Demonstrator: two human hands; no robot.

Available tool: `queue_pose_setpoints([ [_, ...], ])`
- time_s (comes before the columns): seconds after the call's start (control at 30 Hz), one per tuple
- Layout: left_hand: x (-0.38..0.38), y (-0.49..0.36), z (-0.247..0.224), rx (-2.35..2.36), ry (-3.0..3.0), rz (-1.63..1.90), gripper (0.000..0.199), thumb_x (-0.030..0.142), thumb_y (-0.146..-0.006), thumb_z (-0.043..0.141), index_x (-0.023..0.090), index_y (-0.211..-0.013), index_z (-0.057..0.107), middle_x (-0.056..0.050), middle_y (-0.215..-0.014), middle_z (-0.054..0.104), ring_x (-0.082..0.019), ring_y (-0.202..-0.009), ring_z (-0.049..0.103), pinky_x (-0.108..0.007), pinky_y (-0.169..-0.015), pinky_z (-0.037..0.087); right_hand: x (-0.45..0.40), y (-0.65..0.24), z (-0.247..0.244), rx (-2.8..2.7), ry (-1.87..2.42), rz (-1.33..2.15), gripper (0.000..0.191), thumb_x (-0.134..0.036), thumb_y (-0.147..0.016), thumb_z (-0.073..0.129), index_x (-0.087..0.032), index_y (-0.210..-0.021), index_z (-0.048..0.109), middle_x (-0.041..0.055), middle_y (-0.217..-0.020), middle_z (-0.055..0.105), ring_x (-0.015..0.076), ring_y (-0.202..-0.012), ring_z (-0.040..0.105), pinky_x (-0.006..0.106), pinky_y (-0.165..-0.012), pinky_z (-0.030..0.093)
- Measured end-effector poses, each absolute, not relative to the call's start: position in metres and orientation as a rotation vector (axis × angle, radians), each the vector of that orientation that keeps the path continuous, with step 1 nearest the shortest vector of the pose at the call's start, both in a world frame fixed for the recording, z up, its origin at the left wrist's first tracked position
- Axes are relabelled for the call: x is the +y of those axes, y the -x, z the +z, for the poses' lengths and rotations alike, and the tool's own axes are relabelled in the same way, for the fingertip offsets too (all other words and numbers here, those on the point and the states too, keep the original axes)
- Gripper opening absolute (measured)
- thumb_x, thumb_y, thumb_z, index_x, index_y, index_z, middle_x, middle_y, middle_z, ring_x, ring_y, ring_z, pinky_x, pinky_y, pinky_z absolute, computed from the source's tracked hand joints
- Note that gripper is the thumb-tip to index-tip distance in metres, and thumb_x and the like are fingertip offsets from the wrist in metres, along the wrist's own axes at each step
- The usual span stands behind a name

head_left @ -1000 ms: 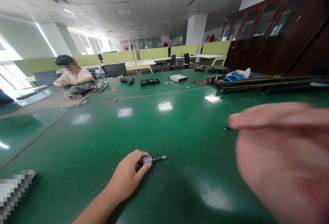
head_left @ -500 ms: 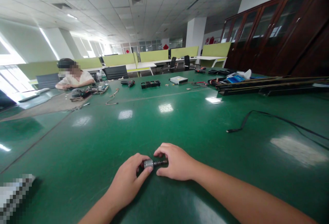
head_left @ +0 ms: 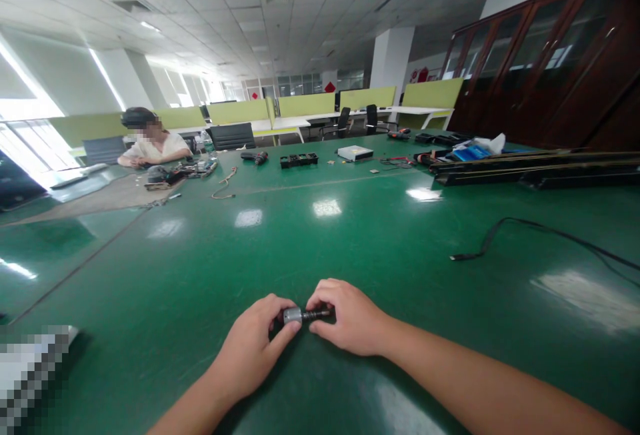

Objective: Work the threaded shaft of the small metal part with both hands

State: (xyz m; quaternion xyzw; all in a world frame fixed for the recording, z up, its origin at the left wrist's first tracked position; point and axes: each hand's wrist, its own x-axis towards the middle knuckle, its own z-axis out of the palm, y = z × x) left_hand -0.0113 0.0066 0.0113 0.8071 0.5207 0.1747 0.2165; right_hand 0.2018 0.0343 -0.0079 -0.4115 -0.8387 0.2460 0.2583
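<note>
One green table (head_left: pixel 380 242) is spread beneath both hands. Far beyond the right hand (head_left: pixel 353 318) and to its right, a dark wooden cabinet (head_left: pixel 545 55) is seen. Well past the left hand (head_left: pixel 250 342), off to its left, a seated person (head_left: pixel 159 147) is seen at the table. Long dark rails (head_left: pixel 500 166) are laid far ahead of the right hand, to its right; nearer on that same side, a black cable (head_left: pixel 530 223) is left curved. Well ahead of the hands, a white box (head_left: pixel 355 153), a black frame (head_left: pixel 299 160) and a drill (head_left: pixel 254 157) are set. The left hand is closed narrowly on the silver body of a metal part (head_left: pixel 293 316), which is held lying sideways between the hands. The right hand is curled narrowly around the part's slim dark shaft; whether the shaft is touched cannot be told.
</note>
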Motion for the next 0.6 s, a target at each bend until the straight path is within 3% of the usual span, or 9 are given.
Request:
queue_pose_setpoints([
  [0.6, 0.0065, 0.011, 0.0095, 1.449, -2.252, 0.502, 0.022, 0.037, -0.094, 0.05, 0.023, -0.103, 0.064, -0.003, -0.09, 0.065, -0.02, -0.082, 0.059, -0.03, -0.074, 0.044, 0.0367, -0.2016, -0.0116, -2.348, 1.031, 0.596, 0.015, -0.026, -0.082, 0.069, -0.022, -0.096, 0.07, 0.0021, -0.088, 0.065, 0.0178, -0.086, 0.058, 0.03, -0.078, 0.041],
])
